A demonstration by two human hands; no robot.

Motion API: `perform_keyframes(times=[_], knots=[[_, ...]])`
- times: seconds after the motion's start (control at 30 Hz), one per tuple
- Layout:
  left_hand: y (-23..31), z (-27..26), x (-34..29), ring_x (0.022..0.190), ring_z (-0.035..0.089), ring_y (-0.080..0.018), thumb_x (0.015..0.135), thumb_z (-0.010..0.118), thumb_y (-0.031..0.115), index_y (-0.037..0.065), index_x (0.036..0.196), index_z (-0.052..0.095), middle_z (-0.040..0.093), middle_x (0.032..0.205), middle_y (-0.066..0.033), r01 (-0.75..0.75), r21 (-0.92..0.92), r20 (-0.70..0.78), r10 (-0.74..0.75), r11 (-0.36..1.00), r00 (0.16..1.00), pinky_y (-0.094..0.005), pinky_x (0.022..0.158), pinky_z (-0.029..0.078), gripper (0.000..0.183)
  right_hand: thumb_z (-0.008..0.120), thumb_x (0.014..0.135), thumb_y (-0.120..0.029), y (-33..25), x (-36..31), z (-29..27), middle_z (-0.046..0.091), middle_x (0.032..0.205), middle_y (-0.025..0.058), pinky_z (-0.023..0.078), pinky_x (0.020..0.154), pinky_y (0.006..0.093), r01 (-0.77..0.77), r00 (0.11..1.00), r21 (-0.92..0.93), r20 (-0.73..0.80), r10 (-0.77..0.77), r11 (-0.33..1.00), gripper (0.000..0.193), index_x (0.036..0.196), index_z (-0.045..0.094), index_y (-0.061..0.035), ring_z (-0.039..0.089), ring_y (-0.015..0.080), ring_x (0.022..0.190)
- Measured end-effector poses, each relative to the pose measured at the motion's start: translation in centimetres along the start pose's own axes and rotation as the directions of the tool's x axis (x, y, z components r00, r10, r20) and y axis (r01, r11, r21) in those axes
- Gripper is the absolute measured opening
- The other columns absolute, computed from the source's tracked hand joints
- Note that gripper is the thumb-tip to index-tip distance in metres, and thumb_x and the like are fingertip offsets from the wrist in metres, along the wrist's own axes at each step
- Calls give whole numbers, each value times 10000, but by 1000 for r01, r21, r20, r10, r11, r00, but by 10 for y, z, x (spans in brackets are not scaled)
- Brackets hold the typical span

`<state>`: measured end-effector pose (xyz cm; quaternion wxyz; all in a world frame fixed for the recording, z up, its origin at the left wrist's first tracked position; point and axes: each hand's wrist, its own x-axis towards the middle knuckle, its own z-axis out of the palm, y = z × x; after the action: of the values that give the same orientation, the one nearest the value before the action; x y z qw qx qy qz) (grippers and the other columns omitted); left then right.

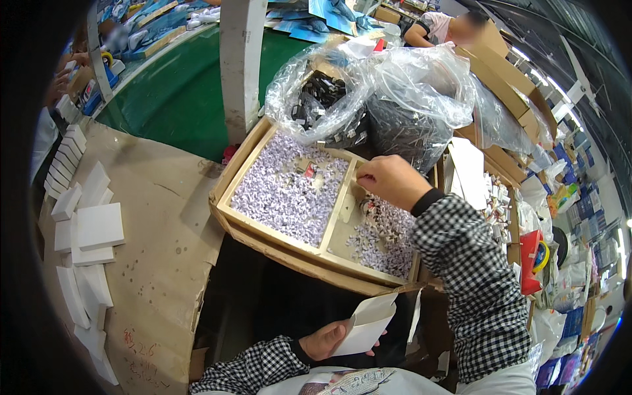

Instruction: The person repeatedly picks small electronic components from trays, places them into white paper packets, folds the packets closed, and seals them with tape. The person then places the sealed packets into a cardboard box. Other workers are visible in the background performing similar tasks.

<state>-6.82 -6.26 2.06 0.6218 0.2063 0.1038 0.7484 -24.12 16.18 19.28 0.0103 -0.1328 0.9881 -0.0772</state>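
Low in the frame, the left hand [324, 340] grips a small white box [366, 324] by its side, while the right hand [390, 179], fingers pinched together on something too small to tell, hovers over the wooden tray [284, 251] of pale bits [289, 194] at centre.

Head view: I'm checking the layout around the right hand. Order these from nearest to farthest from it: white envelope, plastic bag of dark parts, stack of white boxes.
1. Plastic bag of dark parts, just behind the right hand.
2. White envelope, below, in the left hand.
3. Stack of white boxes, far left on the cardboard.
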Motion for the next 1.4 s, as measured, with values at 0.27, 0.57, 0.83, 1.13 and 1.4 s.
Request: perform_keyframes(times=[0.27, 0.57, 0.83, 1.13, 1.4], knots=[[4, 8, -1, 1184, 494, -234, 834, 459, 701, -22, 1430, 266, 403, 1384, -191, -53, -18, -44, 52, 998, 998, -441, 986, 440, 957, 687, 836, -150, -59, -121, -47, 680, 765, 93, 531, 598, 289, 37, 944, 400, 286, -163, 916, 126, 918, 685, -54, 674, 206, 655], [-6, 33, 22, 1163, 513, -236, 767, 508, 747, -10, 1409, 307, 435, 1352, -167, 105, 76, -66, -100, 992, 993, -429, 961, 464, 1014, 581, 887, -204, -88, -216, -34, 624, 689, 82, 511, 577, 359, 65, 998, 238, -35, -58, 969, 128, 887, 616, -81, 648, 261, 652], [-37, 48, 47, 1182, 508, -253, 705, 537, 770, -14, 1419, 288, 425, 1367, -172, 225, 69, 16, -227, 972, 974, -434, 980, 458, 1089, 658, 847, -213, -84, -289, -2, 642, 732, 54, 516, 583, 313, -73, 926, 297, -335, 175, 952, 156, 950, 649, -96, 638, 231, 651], [-63, 36, 49, 1196, 499, -179, 877, 558, 522, -5, 1437, 288, 486, 1337, -129, 354, 273, -281, -278, 894, 919, -337, 1025, 400, 816, 681, 830, 14, -114, -354, 118, 628, 1133, 115, 514, 847, 280, 19, 489, 979, -186, 852, 202, 445, 1248, 529, 1, 622, 157, 976], [-89, 34, 43, 1070, 587, -126, 916, 597, 38, 79, 1393, 435, 611, 1217, -92, 94, 763, -234, 138, 639, 962, -254, 927, 462, 505, 664, 844, 28, -131, -386, 176, 623, 1104, 116, 494, 886, 265, 204, 318, 979, -77, 945, 11, 392, 1196, 494, 14, 612, 153, 1007]])
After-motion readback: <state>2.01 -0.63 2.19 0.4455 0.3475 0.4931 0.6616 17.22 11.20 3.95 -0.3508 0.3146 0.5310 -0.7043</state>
